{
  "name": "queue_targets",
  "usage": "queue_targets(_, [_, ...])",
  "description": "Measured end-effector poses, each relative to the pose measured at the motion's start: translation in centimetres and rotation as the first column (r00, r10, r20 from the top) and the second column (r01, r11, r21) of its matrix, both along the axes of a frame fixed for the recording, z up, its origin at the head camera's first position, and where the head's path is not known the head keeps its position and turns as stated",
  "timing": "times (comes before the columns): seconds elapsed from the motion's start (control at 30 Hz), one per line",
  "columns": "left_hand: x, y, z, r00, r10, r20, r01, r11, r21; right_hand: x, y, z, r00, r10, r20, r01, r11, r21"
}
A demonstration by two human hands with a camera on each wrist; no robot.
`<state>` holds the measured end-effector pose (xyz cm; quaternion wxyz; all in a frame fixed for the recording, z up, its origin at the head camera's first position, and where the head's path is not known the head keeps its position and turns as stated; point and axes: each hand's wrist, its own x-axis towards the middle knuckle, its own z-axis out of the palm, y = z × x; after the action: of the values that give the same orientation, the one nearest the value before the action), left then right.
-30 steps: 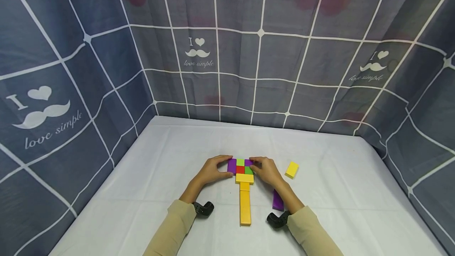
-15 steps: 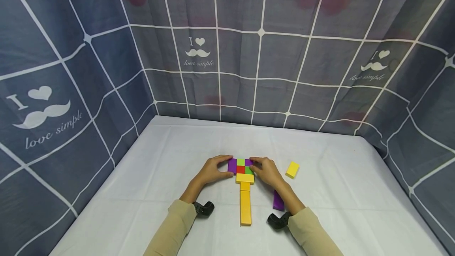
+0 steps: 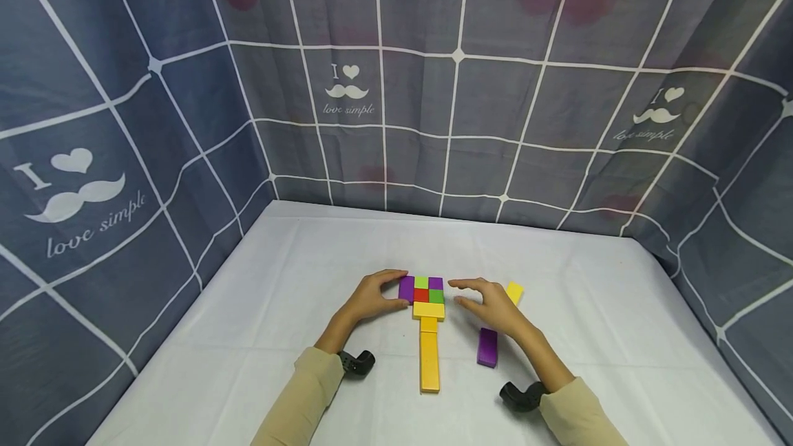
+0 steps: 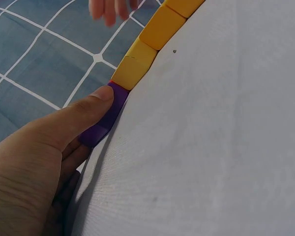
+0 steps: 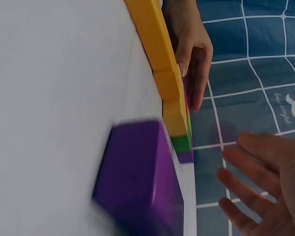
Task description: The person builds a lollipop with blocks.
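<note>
My left hand [image 3: 370, 294] pinches a purple block [image 3: 405, 289] between thumb and fingers at its near and far ends. Against that block lies a small square of light green [image 3: 421, 282], purple [image 3: 436, 283], red [image 3: 421, 295] and green [image 3: 436, 296] blocks. Below them a yellow block [image 3: 429, 311] lies crosswise, with a short orange-yellow block [image 3: 428, 325] and a long one [image 3: 429, 363] in line beneath it. My right hand [image 3: 495, 303] hovers right of the group, fingers spread and holding nothing; the right wrist view shows the same hand [image 5: 265, 182] apart from the blocks.
A loose purple block [image 3: 487, 347] lies below the right hand. Partly hidden behind that hand is a loose yellow block [image 3: 515, 292]. White cloth [image 3: 347, 243] covers the table, and a checked curtain [image 3: 409, 88] surrounds its back and sides.
My right hand has let go of the blocks on the right side of the group and moved right, uncovering the small purple and green blocks. The left hand stays on its purple block.
</note>
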<state>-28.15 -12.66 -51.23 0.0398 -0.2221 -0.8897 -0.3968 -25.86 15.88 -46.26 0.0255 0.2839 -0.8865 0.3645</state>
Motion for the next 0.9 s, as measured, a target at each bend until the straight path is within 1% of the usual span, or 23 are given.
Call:
queue_targets(0.13, [-0.1, 0.0, 0.0, 1.0, 0.003, 0.002, -0.003, 1.0, -0.004, 0.9, 1.8, 0.2, 0.991, 0.129, 0.026, -0.128, 0.992, -0.017])
queue_targets(0.3, [-0.1, 0.0, -0.1, 1.0, -0.001, -0.004, 0.001, 1.0, -0.005, 1.7, 3.9, -0.3, 0.962, 0.258, 0.087, -0.259, 0.966, 0.003])
queue_targets(0.43, [-0.1, 0.0, -0.1, 1.0, -0.005, -0.004, 0.005, 1.0, 0.0, 2.2, 5.2, -0.5, 0.938, 0.312, 0.15, -0.316, 0.949, 0.004])
queue_targets(0.53, [0.0, 0.0, -0.2, 1.0, -0.002, -0.002, 0.002, 1.0, 0.001, 2.6, 5.9, -0.4, 0.913, 0.349, 0.21, -0.351, 0.936, -0.03])
queue_targets(0.67, [-0.1, 0.0, -0.2, 1.0, -0.001, -0.002, 0.001, 1.0, -0.001, 2.9, 6.5, -0.7, 0.88, 0.403, 0.253, -0.404, 0.913, -0.049])
queue_targets(0.7, [-0.1, 0.0, -0.2, 1.0, -0.002, -0.004, 0.002, 1.0, -0.001, 3.0, 6.6, -0.8, 0.874, 0.411, 0.258, -0.413, 0.91, -0.05])
queue_targets(0.73, [-0.1, 0.0, -0.2, 1.0, -0.003, -0.006, 0.003, 1.0, -0.001, 3.0, 6.7, -0.9, 0.872, 0.418, 0.254, -0.42, 0.906, -0.048])
queue_targets(0.83, [-0.1, 0.0, -0.3, 1.0, -0.002, -0.01, 0.002, 1.0, -0.005, 3.1, 6.9, -1.3, 0.876, 0.421, 0.235, -0.423, 0.905, -0.042])
queue_targets(0.9, [-0.1, 0.0, -0.3, 1.0, -0.001, -0.011, 0.001, 1.0, -0.009, 3.0, 7.0, -1.5, 0.887, 0.411, 0.211, -0.414, 0.91, -0.032])
